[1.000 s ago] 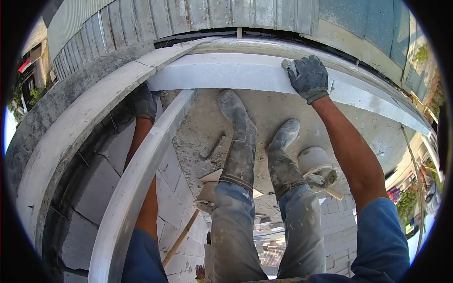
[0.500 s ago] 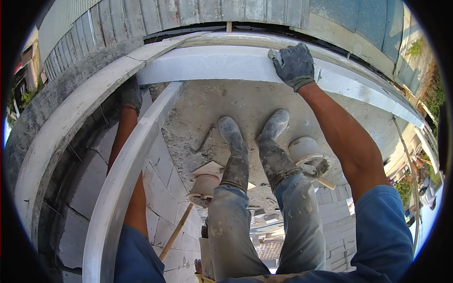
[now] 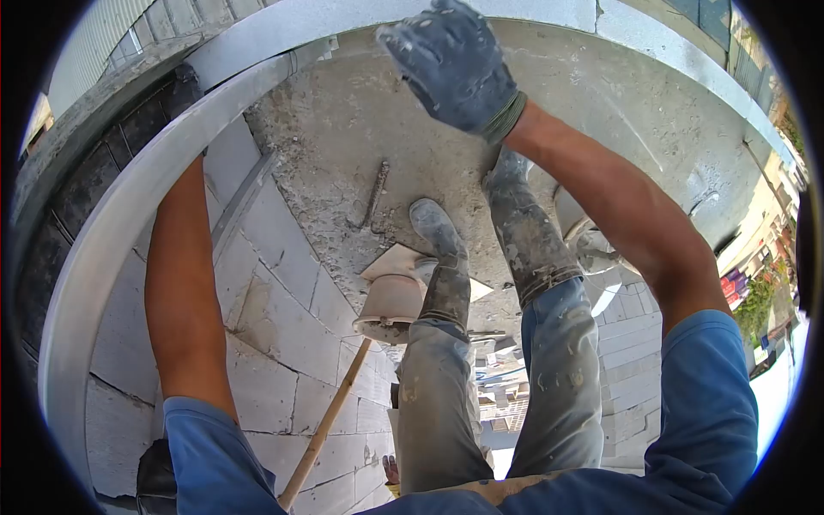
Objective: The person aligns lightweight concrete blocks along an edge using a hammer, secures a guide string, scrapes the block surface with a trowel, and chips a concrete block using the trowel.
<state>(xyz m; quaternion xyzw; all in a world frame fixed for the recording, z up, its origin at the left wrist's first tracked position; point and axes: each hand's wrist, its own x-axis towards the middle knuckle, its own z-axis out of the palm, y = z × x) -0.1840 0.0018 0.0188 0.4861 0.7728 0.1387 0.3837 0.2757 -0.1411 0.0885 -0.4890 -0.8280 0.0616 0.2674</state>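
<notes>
My right hand (image 3: pixel 455 73), in a dark grey glove with a green cuff, is raised in front of the pale block course (image 3: pixel 245 41). Its fingers are curled in; their inner side is turned away, so anything in them is hidden. At the left end of that course is my left hand (image 3: pixel 182 93), also dark-gloved. It lies in shadow beyond a long, pale, straight-edged bar (image 3: pixel 107 219), and its fingers cannot be made out. The bar looks curved through the lens and runs across in front of my left forearm.
Rough concrete floor (image 3: pixel 343 112) lies under my boots. A dirty T-shaped tool (image 3: pixel 376 193) rests there. Behind are a pale bucket (image 3: pixel 390 300), a second bucket partly behind my right arm, and a long wooden handle (image 3: pixel 330 421). A pale block wall (image 3: pixel 275 360) stands left.
My right hand has come off the top of the block course and moved left and towards me. My left hand has shifted left and up. The view has tilted down and drawn closer.
</notes>
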